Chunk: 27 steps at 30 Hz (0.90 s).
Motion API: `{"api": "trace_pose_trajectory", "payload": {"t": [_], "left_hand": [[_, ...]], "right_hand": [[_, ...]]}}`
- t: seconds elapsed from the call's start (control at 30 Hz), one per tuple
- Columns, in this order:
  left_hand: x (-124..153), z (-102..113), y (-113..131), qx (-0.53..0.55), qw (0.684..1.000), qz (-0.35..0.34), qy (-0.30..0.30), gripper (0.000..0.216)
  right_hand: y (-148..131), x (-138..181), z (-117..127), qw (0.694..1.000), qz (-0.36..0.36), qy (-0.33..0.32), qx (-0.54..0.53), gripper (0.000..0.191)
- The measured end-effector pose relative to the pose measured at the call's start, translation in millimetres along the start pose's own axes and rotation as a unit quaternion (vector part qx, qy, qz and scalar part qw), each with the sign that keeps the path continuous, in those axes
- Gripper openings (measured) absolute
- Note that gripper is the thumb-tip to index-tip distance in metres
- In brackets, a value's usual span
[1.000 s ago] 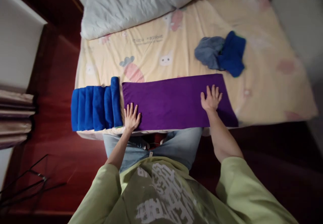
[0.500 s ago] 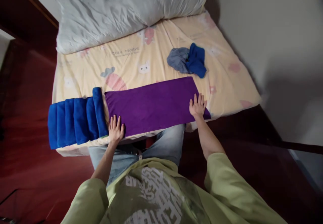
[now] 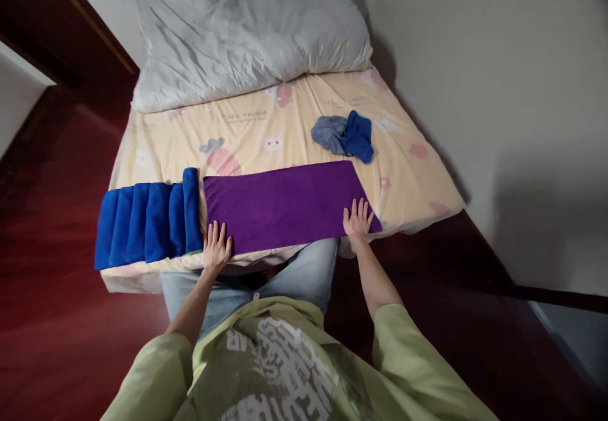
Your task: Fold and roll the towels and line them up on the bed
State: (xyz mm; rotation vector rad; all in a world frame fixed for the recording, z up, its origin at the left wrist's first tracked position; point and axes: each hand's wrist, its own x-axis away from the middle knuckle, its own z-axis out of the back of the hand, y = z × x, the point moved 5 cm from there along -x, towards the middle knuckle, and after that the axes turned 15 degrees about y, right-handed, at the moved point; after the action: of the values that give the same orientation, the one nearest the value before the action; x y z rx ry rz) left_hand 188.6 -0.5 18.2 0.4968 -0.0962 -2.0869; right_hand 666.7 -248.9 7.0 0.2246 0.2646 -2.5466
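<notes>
A purple towel point(image 3: 285, 202) lies spread flat along the near side of the bed. My left hand point(image 3: 217, 245) rests open, palm down, on its near left corner. At the right end, my right hand point(image 3: 358, 219) also lies open on the cloth, fingers stretched out. Just left of the purple towel, several rolled blue towels point(image 3: 156, 221) are lined up side by side, close to my left hand. Beyond the purple towel, toward the right, sit a crumpled grey cloth point(image 3: 329, 135) and a crumpled blue cloth point(image 3: 358, 136), touching each other.
The bed point(image 3: 408, 180) has a yellow sheet printed with carrots and rabbits. A large pale grey pillow or quilt point(image 3: 256, 35) lies at the far end. A wall point(image 3: 475, 79) runs along the right, and dark red floor point(image 3: 52, 218) shows at the left.
The view has tilted up a little, showing more of the bed's far end. Both hands stay flat on the purple towel, which looks the same.
</notes>
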Motion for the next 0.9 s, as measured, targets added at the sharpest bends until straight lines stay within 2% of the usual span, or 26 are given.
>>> {"api": "trace_pose_trajectory", "payload": {"t": [0.13,0.17,0.23,0.3,0.37,0.43,0.5,0.6,0.77,0.83,0.9], "left_hand": [[-2,1,-1,0.009,1.0,0.001,-0.016,0.07],[-2,1,-1,0.01,1.0,0.0,-0.017,0.07],[-1,0,-2,0.012,1.0,-0.002,-0.013,0.071],[2,-1,-2,0.014,1.0,-0.007,-0.009,0.072],[4,-3,-3,0.017,1.0,-0.012,-0.007,0.073],[5,-4,-4,0.018,1.0,-0.012,-0.006,0.073],[5,-5,-4,0.019,1.0,-0.008,-0.009,0.072],[4,-4,-3,0.024,1.0,-0.003,-0.009,0.072],[4,-2,-1,0.039,0.999,0.0,0.001,0.071],[4,-1,0,0.051,0.999,0.002,0.002,0.071],[5,-1,0,0.059,0.998,0.007,0.003,0.071]], "right_hand": [[-3,-10,8,0.998,-0.026,-0.064,-0.016,0.07],[-8,-8,13,0.997,-0.033,-0.069,-0.02,0.07],[-25,5,26,0.998,-0.029,-0.038,-0.031,0.07],[-54,33,38,0.998,0.01,0.027,-0.05,0.069],[-88,73,40,0.993,0.069,0.059,-0.08,0.068],[-116,111,32,0.987,0.119,0.03,-0.102,0.067],[-131,136,20,0.985,0.136,-0.017,-0.105,0.067],[-134,140,11,0.985,0.123,-0.062,-0.107,0.067],[-129,137,23,0.975,0.091,-0.08,-0.185,0.066],[-132,156,27,0.963,0.04,-0.055,-0.26,0.061],[-134,185,26,0.928,-0.055,-0.028,-0.366,0.055]]}}
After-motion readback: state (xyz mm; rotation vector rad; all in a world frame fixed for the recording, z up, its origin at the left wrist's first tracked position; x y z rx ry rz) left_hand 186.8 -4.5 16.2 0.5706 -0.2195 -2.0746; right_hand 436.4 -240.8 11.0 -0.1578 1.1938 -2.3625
